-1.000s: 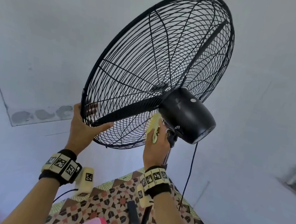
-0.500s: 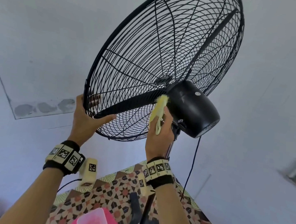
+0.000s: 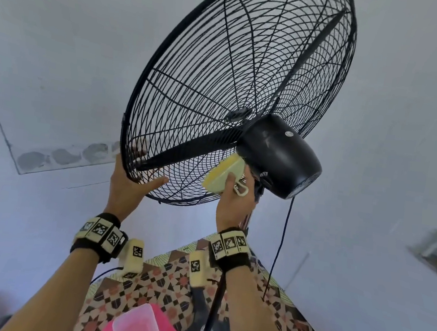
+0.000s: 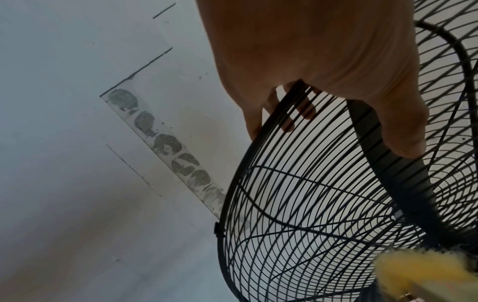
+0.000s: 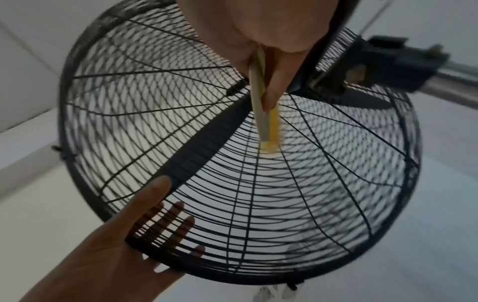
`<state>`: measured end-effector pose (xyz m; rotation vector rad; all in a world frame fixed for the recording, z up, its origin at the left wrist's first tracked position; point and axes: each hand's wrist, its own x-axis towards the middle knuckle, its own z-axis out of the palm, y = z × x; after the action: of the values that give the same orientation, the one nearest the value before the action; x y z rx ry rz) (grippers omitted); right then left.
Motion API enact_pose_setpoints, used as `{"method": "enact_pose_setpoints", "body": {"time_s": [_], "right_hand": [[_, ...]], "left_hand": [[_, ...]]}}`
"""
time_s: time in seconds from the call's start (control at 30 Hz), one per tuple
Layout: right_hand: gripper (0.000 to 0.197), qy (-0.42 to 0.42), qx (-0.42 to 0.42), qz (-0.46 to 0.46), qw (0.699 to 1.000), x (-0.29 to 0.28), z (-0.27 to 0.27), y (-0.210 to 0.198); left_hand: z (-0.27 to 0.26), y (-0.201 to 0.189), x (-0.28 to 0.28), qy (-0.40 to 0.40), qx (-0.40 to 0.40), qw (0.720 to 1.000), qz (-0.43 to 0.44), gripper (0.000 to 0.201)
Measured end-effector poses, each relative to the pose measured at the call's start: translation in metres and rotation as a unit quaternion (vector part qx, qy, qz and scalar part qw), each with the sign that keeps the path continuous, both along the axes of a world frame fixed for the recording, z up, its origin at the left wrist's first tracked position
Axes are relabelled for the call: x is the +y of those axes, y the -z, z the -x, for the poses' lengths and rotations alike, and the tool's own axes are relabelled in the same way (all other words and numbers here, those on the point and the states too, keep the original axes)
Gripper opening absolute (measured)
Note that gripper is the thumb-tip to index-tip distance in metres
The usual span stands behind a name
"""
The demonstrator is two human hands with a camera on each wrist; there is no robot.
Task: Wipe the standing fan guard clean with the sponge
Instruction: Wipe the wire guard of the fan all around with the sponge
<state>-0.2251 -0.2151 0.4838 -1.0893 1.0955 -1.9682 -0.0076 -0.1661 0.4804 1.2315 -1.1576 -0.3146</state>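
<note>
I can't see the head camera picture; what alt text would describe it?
Seen from below, a right hand presses a yellow sponge against the round black wire fan guard, beside the black motor housing. The left hand grips the guard's lower rim.

No legible text; only coded square markers on wrist bands (image 3: 100,233).

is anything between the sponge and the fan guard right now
Nothing visible. The right hand holds the sponge directly against the fan guard wires, just below the motor housing. The left hand grips the guard's rim, well off to the side.
</note>
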Motion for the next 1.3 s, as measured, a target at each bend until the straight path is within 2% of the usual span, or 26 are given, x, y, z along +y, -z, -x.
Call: {"method": "enact_pose_setpoints", "body": {"time_s": [0.07,0.17,0.33,0.4,0.57,0.67,0.77,0.93,1.1,1.3], "right_hand": [[0.037,-0.038,-0.027,-0.017,0.999,-0.003,0.0,0.007],[0.031,-0.092,-0.02,-0.047,0.994,-0.002,0.003,0.02],[0.033,0.02,-0.039,-0.004,0.999,-0.003,0.0,0.009],[0.036,0.024,-0.033,0.011,0.999,-0.004,-0.005,0.004],[0.034,-0.076,-0.022,-0.035,0.996,-0.001,-0.003,0.016],[0.034,-0.076,-0.04,-0.036,0.996,0.003,0.002,0.009],[0.042,-0.111,-0.062,-0.041,0.991,0.006,-0.003,0.004],[0.052,-0.209,-0.024,-0.049,0.976,0.017,0.006,0.024],[0.038,-0.134,-0.048,-0.022,0.99,0.009,0.02,0.005],[0.042,-0.069,-0.08,-0.009,0.994,0.021,-0.003,0.023]], "left_hand": [[-0.004,0.003,-0.002,-0.001,0.003,1.0,-0.002,0.092],[-0.006,0.004,-0.003,-0.007,0.004,1.0,-0.004,0.091],[-0.003,0.002,-0.006,-0.001,-0.007,1.0,-0.006,0.086],[-0.006,0.003,-0.006,-0.002,-0.006,1.0,-0.003,0.091],[-0.007,0.01,-0.005,-0.008,0.004,1.0,-0.004,0.094],[-0.003,0.009,-0.007,-0.004,-0.002,1.0,-0.004,0.089],[-0.004,0.006,-0.007,-0.002,-0.007,1.0,0.002,0.089],[-0.006,0.012,-0.005,-0.011,-0.005,1.0,0.007,0.093],[-0.003,0.01,-0.009,-0.008,-0.009,1.0,0.008,0.088],[-0.006,0.012,-0.005,-0.008,-0.01,1.0,0.007,0.092]]}}
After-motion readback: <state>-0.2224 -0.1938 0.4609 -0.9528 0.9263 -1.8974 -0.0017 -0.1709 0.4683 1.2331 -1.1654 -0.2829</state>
